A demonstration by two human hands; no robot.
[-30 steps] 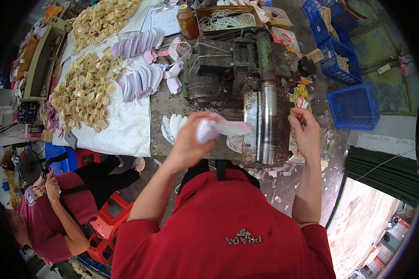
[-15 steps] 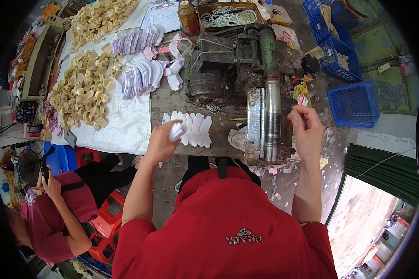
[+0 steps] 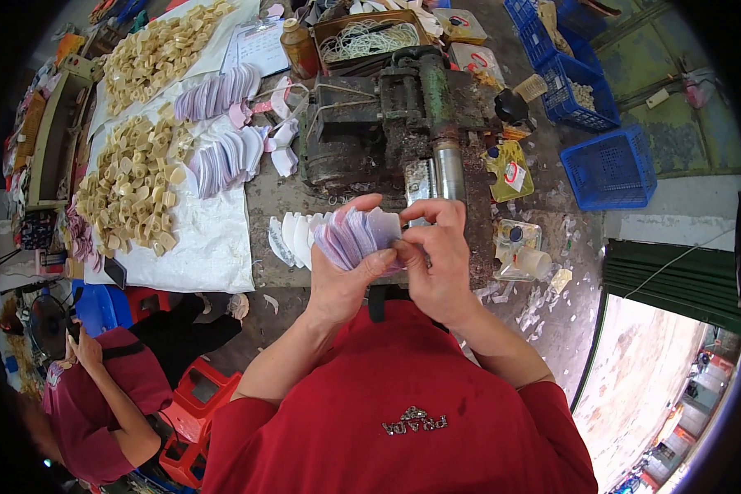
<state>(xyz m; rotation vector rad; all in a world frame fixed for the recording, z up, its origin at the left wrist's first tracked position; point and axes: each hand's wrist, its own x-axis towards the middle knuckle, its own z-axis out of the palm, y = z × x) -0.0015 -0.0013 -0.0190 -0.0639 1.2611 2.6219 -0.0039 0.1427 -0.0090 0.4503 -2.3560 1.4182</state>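
Note:
My left hand (image 3: pixel 336 284) is closed round a fanned stack of thin curved pieces (image 3: pixel 352 239), white and lilac with speckled faces. At the right end of that stack, the thumb and fingers of my right hand (image 3: pixel 441 272) pinch the outermost white pieces. Both hands are raised together in front of my chest, over the near edge of the bench. A row of similar white curved pieces (image 3: pixel 291 234) lies on the bench just left of my left hand, partly hidden by it. Behind my right hand stands a machine's shiny metal roller (image 3: pixel 449 174), its lower part covered.
The greasy machine (image 3: pixel 346 136) fills the bench's middle. On a white sheet (image 3: pixel 214 239) lie heaps of beige pieces (image 3: pixel 132 185) and more fanned stacks (image 3: pixel 226 156). Blue crates (image 3: pixel 609 169) stand at the right. A person (image 3: pixel 107 395) sits at the left near red stools (image 3: pixel 202 395).
My hands have come together from either side. A larger fanned stack is now in them, where my left hand held a small white bundle. The view has shifted, and fewer pieces show on the bench.

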